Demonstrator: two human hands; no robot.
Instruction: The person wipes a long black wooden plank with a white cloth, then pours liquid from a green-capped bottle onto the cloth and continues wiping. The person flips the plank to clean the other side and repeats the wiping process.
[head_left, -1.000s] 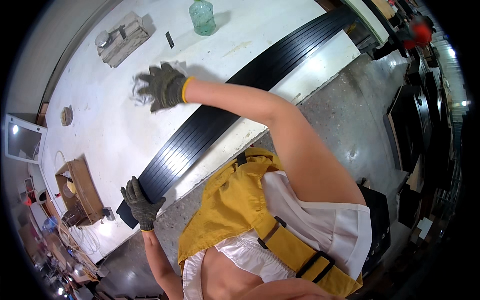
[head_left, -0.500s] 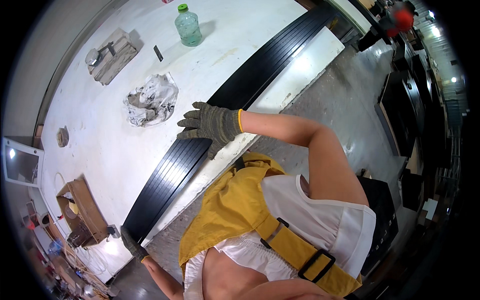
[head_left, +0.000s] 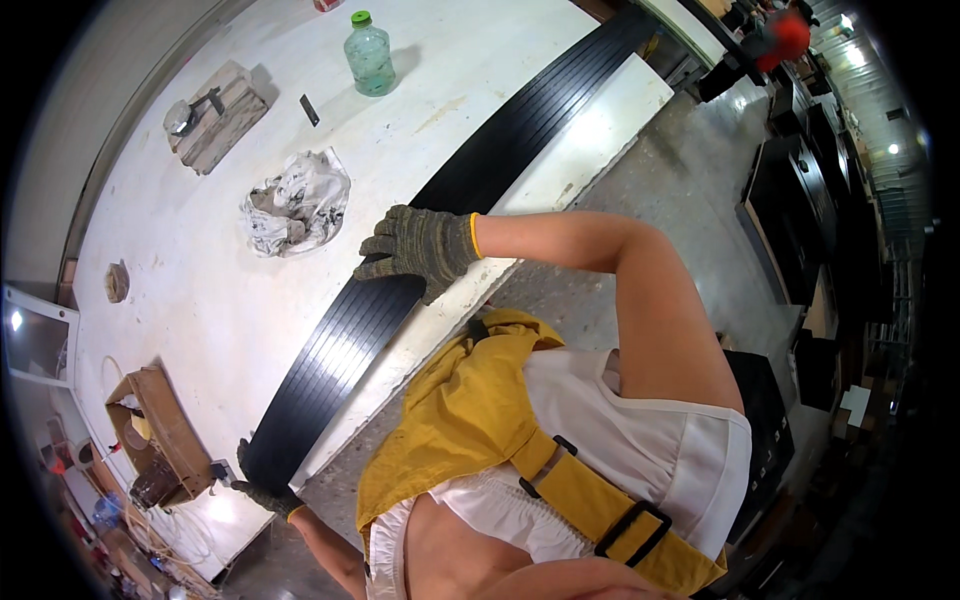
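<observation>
A long black grooved panel (head_left: pixel 335 335) lies along the near edge of the white table (head_left: pixel 420 110). My right hand (head_left: pixel 425 250), in a dark grey-green knit glove with a yellow cuff, grips the panel across its width near the middle. Its fingers bend over the far edge; the thumb is by the near edge. At the panel's left end, my left hand (head_left: pixel 268 495), gloved alike, holds the tip with its fingers parted round the end. Part of that grip is hidden beneath the panel.
Farther back are a crumpled stained cloth (head_left: pixel 300 205), a green-capped bottle (head_left: pixel 370 60), a wooden block (head_left: pixel 220 115) and a small dark strip (head_left: pixel 309 109). An open cardboard box (head_left: pixel 165 430) sits at the left. Black panels (head_left: pixel 790 215) stand to the right; a person in red (head_left: pixel 775 45) is beyond.
My right hand's spread fingers have drawn together and closed over the panel. My left hand has shifted from flat along the end to a grip around it.
</observation>
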